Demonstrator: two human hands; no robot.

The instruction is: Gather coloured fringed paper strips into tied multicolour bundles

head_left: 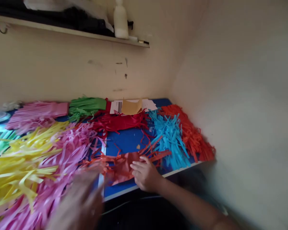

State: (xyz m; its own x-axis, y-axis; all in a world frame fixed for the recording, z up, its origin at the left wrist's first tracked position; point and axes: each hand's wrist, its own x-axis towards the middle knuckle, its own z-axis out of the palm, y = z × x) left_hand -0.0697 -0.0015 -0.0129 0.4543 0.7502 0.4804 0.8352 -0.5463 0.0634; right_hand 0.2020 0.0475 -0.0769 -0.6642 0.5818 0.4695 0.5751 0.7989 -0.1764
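A red-orange sheet of thin paper with fringed ends [126, 164] lies near the front edge of the blue tabletop [123, 140]. My right hand [146, 174] rests on the right part of this sheet, fingers apart and laid over it, the thumb side toward the far end. At the lower left, my left hand [79, 198] is smeared by motion, so its fingers cannot be made out. It is nearest to the sheet's left fringe and a pink fringe bundle [69, 150]. A dark red fringed bundle [122, 122] lies just beyond the sheet.
Blue fringe [169, 137] and orange fringe [194, 137] lie right, by the wall. Yellow fringe [21, 159] covers the left, with green [88, 105] and pink stacks [45, 110] behind. Brown paper [132, 107] sits at the back. A shelf [69, 32] above holds a white bottle [121, 22].
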